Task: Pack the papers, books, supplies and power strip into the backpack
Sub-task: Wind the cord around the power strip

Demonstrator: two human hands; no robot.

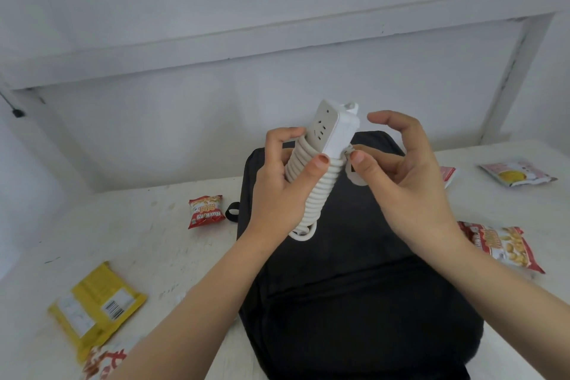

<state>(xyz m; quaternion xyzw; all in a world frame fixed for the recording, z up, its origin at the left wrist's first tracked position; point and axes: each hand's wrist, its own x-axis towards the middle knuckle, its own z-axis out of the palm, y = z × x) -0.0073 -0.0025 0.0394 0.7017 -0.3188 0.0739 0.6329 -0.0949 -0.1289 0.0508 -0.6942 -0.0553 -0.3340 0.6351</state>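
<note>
A white power strip [331,129] with its cord coiled tightly around it is held up over a black backpack [354,281] that lies flat on the white table. My left hand [277,191] grips the coiled part from the left, thumb across the cord. My right hand [404,176] is at the strip's right side, thumb and a finger pinching the cord end or plug near the strip, the other fingers spread. No papers or books are in view. The backpack looks closed.
Snack packets lie around the backpack: a small red one [206,211] at the left, a yellow one [95,307] at the near left, a red-and-white one [501,245] at the right, a pink one [518,174] at the far right. A white wall and frame stand behind the table [138,241].
</note>
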